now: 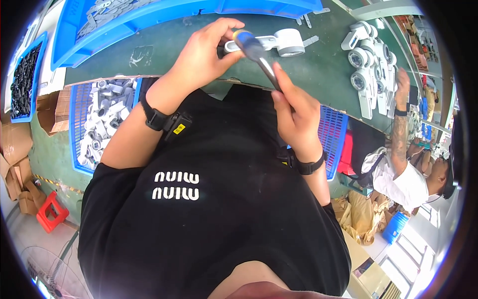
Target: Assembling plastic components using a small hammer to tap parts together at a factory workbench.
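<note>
My right hand (298,112) is closed round the handle of a small hammer (268,69), thumb and forefinger along it. The hammer's head is smeared by motion and shows a yellow end near my left fingertips. My left hand (204,52) pinches the near end of a white plastic arm piece (289,39) that lies on the green bench. This piece has a round, cylinder-shaped head at its right end. A flat grey strip (311,41) lies beside that head; I cannot tell whether they are joined. The hammer head hides part of the arm.
A blue bin (134,26) of flat grey strips stands at the back left. A blue crate (77,124) of white parts sits below the bench edge. Several finished-looking white pieces (368,62) are heaped at the right, near a co-worker's hand (402,87). A red stool (52,212) stands lower left.
</note>
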`<state>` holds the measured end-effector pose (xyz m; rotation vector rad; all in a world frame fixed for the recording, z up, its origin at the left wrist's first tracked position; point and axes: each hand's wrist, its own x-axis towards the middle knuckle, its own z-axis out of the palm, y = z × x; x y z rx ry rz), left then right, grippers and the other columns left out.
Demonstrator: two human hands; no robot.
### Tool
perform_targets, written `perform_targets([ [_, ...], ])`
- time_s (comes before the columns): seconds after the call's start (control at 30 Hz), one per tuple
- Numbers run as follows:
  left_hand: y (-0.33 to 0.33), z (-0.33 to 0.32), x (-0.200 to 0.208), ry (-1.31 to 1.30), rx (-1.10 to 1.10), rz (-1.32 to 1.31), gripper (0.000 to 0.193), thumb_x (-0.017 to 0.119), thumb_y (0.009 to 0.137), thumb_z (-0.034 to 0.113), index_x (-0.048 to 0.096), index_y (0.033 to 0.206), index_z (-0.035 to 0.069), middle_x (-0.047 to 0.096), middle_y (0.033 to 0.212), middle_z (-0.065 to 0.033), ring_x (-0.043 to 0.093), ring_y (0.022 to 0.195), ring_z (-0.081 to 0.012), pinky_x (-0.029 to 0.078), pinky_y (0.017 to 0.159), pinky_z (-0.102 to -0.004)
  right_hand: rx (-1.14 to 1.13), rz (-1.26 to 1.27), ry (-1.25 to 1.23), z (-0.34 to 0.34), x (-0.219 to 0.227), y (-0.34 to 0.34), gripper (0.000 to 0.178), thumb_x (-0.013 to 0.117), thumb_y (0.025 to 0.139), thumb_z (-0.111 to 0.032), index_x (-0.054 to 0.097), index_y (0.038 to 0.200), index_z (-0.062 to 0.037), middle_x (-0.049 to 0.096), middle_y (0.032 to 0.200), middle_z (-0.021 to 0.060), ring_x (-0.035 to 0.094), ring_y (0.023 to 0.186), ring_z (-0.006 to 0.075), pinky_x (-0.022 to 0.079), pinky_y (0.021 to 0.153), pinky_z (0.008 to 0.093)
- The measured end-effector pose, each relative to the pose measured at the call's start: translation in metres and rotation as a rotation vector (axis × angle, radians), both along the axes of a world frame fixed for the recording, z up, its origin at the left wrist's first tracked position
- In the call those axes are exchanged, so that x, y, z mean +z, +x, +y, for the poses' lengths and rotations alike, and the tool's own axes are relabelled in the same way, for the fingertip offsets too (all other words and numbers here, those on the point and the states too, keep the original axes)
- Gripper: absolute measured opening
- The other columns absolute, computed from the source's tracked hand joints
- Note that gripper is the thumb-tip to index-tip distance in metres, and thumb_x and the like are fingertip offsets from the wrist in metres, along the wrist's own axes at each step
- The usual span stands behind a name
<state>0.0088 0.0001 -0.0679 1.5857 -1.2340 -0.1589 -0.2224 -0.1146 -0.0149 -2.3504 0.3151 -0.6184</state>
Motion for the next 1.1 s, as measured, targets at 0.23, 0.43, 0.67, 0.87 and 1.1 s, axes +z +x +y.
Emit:
perform_targets([
  [0.23, -0.005, -0.001, -0.004, -0.008, 0.002, 0.135, 0.062, 0.090, 0.089, 0.009, 0.060, 0.143, 0.007, 0.075, 0.106, -0.0131, 0.076, 0.094, -0.0302, 0.063, 0.087, -0.0398, 0.006, 0.125, -0.170, -0.006, -0.012, -0.001, 0.062, 0.074, 0.094, 0.006, 0.069, 0.152, -0.0168, 0.063, 0.078, 0.0128, 0.063, 0.066, 0.0347, 0.053, 0.064, 0.0417],
  [0.43, -0.002, -0.003, -0.006, -0.075, 0.009, -0.323, 0.040, 0.086, 0.092, 0.007, 0.076, 0.131, 0.007, 0.069, 0.098, -0.0112, 0.070, 0.084, -0.0274, 0.058, 0.074, -0.0404, -0.104, -0.306, 0.049, -0.029, -0.010, -0.043, 0.055, 0.069, 0.098, 0.001, 0.064, 0.153, 0.0010, 0.065, 0.083, 0.0077, 0.060, 0.069, 0.0191, 0.050, 0.064, 0.0361],
  [0.67, -0.004, 0.000, 0.005, -0.049, 0.020, -0.198, 0.026, 0.078, 0.097, 0.005, 0.080, 0.122, 0.005, 0.073, 0.104, -0.0128, 0.071, 0.085, -0.0290, 0.056, 0.073, -0.0366, -1.039, 0.019, -0.638, -0.135, -0.010, -0.122, 0.079, 0.086, 0.090, -0.033, 0.060, 0.157, -0.0019, 0.059, 0.129, 0.0261, 0.067, 0.112, 0.0433, 0.057, 0.094, 0.0498],
  [0.87, 0.003, 0.000, -0.001, -0.019, 0.063, 0.006, 0.020, 0.071, 0.104, 0.010, 0.077, 0.120, 0.000, 0.075, 0.100, -0.0138, 0.072, 0.084, -0.0272, 0.056, 0.074, -0.0378, -1.075, 0.057, -0.344, -0.218, -0.061, -0.207, 0.063, 0.087, 0.090, -0.029, 0.071, 0.143, 0.0010, 0.077, 0.123, 0.0267, 0.075, 0.113, 0.0352, 0.057, 0.102, 0.0459],
  [1.1, 0.034, 0.088, 0.032, 0.221, -0.145, 1.035, 0.038, 0.066, 0.114, 0.028, 0.072, 0.131, -0.006, 0.078, 0.095, -0.0114, 0.075, 0.074, -0.0168, 0.060, 0.058, -0.0271, -1.066, -0.101, -0.183, -0.181, -0.054, -0.163, 0.042, 0.088, 0.095, -0.012, 0.076, 0.133, 0.0022, 0.081, 0.104, 0.0123, 0.074, 0.089, 0.0201, 0.059, 0.085, 0.0360],
])
